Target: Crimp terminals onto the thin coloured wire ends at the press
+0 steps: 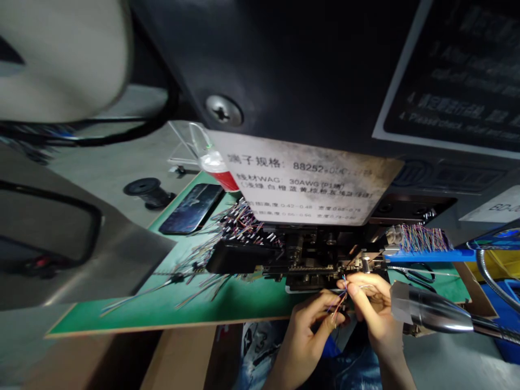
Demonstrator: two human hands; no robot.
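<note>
Low in the head view, my left hand pinches a small bunch of thin coloured wires. Facing it, my right hand has thumb and forefinger closed on the upper part of the same wires, whose loose ends fan out above the fingertips. A pale wire also runs across the right fingers. Both hands are just in front of the working head of a dark crimping machine, close to its small metal parts. The exact grip inside the left fingers is partly hidden.
Heaps of cut wires and a phone lie on the green table. More wires rest on a blue tray at right, near scissors. A lamp juts in beside my right wrist. A black spool stands beyond.
</note>
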